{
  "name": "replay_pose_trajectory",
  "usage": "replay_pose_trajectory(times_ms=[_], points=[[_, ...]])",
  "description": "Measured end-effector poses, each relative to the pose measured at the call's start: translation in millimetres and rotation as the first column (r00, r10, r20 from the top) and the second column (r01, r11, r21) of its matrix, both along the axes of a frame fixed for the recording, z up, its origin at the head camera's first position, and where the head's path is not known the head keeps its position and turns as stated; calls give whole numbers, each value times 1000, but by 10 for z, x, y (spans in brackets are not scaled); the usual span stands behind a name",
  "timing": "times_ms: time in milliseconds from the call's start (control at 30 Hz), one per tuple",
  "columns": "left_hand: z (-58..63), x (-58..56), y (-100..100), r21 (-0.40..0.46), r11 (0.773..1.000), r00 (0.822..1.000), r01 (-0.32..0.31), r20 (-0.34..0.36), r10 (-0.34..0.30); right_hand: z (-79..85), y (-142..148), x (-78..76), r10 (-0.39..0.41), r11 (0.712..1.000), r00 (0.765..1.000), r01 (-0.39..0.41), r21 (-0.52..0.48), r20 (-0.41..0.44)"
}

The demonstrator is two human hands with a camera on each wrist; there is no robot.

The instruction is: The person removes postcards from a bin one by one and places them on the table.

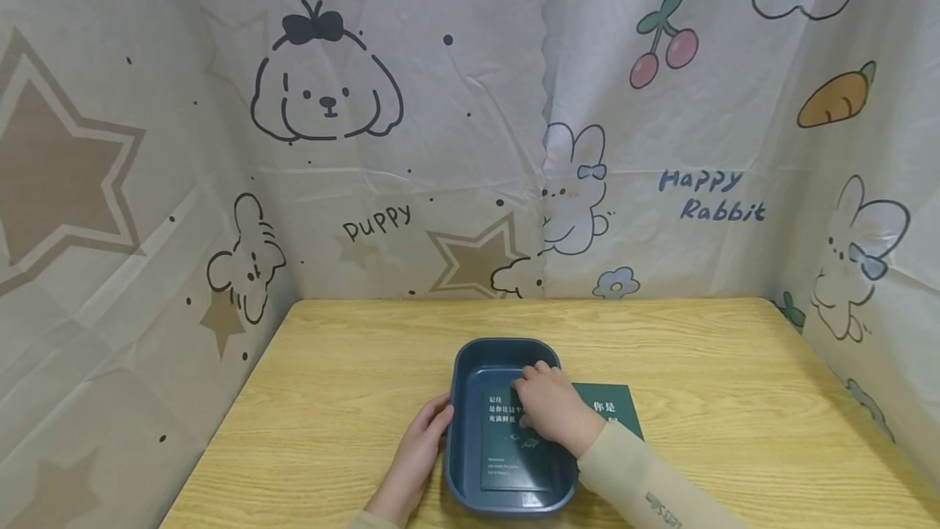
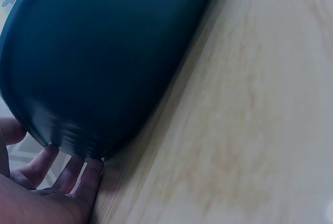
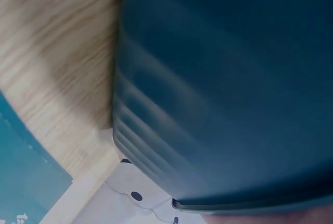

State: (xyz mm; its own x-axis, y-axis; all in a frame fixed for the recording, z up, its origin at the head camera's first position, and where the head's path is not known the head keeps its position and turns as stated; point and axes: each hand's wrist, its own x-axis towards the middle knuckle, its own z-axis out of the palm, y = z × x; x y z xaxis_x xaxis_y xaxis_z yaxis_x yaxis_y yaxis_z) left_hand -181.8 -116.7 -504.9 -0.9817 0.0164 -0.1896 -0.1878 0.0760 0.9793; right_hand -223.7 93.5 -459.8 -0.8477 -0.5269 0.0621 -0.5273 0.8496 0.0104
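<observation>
A dark blue rectangular tray with raised walls and rounded corners stands on the table. My left hand touches its left outer wall; the fingertips rest against that wall in the left wrist view. Inside the tray a dark green booklet with white print lies face up. My right hand reaches over the right rim, its fingers curled at the booklet's upper right part and covering that corner. A second dark green booklet with white characters lies right of the tray, partly hidden by my right hand and sleeve.
The wooden table extends around the tray. Behind it and on both sides hangs a pale printed cloth with cartoon animals and stars.
</observation>
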Motion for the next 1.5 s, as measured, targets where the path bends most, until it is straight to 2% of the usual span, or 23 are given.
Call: replay_pose_trajectory(times_ms=[367, 667, 967, 1233, 1500], points=[[-5, -1, -9, 8, 1000, 1000, 7, 5, -7, -11, 10, -13, 9, 1000, 1000, -9, -2, -26], [-8, 4, -1, 5, 1000, 1000, 4, 12, -4, 7, 11, -20, 2, 1000, 1000, -2, -26, 0], [-34, 7, -10, 4, 1000, 1000, 8, -3, -8, -13, 20, -39, 5, 999, 1000, -6, -32, -13], [-51, 3, -13, 13, 1000, 1000, 6, -5, -6, -21, 47, -79, 8, 993, 999, -4, -114, 34], [-14, 9, -2, 9, 1000, 1000, -3, 2, 3, 94, 115, -115, 40, 969, 996, -19, -247, 77]])
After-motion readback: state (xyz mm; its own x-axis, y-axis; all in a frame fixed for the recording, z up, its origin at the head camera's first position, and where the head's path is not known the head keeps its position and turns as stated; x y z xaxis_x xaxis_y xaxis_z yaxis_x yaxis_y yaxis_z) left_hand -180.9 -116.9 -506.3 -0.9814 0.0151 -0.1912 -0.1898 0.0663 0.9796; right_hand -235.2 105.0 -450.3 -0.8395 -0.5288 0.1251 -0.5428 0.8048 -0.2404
